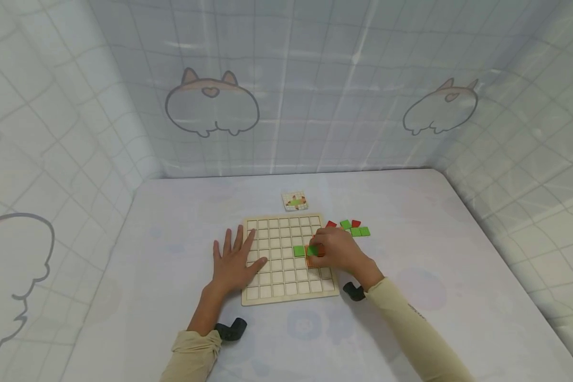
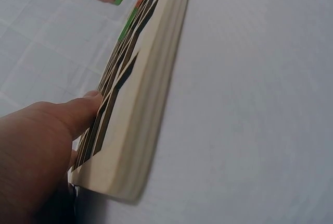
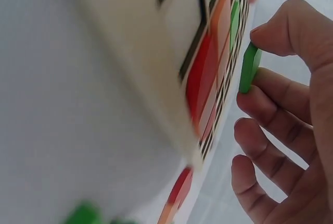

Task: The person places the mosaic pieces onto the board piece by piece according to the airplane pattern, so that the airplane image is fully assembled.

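Note:
A wooden grid board (image 1: 269,265) lies on the table, with a green tile (image 1: 298,251) set in it and orange and red pieces beside that tile. The left hand (image 1: 232,268) rests with spread fingers on the board's left edge; its thumb (image 2: 83,110) lies over the grid in the left wrist view. Above the board's right side, the right hand (image 1: 339,249) pinches a green tile (image 3: 250,67) between thumb and fingers. A red piece (image 3: 202,81) lies in the board below that hand.
Behind the board lies a small pattern card (image 1: 295,201). Loose green tiles (image 1: 360,232) and red pieces (image 1: 356,223) lie off its right back side. Black curved objects (image 1: 354,291) are near both wrists. A patterned curtain (image 1: 315,106) stands at the back.

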Tool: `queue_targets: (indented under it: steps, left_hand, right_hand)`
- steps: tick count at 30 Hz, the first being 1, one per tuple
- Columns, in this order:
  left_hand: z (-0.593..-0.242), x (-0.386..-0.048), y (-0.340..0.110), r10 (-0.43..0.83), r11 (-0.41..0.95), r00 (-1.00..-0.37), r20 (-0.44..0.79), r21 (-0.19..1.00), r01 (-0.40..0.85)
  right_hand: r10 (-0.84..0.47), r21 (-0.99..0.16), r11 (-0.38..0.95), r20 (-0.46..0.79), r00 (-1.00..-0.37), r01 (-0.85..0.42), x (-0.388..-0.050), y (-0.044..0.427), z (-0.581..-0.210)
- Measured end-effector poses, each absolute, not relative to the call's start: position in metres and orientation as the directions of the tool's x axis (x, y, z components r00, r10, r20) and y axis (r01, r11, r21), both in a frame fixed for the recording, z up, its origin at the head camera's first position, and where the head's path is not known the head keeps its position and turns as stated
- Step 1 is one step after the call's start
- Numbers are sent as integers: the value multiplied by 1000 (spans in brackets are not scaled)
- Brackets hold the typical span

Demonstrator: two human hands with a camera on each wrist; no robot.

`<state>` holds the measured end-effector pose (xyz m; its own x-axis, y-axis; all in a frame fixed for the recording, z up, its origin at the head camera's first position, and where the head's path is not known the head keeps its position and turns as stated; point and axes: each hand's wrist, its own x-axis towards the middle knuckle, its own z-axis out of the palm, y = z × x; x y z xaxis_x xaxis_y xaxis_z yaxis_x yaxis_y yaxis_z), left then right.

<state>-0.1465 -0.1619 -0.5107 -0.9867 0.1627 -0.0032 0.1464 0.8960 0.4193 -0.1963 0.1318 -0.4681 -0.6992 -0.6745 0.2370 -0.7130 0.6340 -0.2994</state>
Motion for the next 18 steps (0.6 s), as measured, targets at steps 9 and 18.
queue_targets:
  steps: [9,18]
  left_hand:
    - [-512,-147,-162,166,895,-986,-2,421,150]
    - [-513,-147,-161,163,901,-987,-11,409,144]
  right_hand:
    - [-757,-252,579,188,-626,-776,-186,109,-472]
    - [-764,-270,571,171,-622,-775,-181,109,-473]
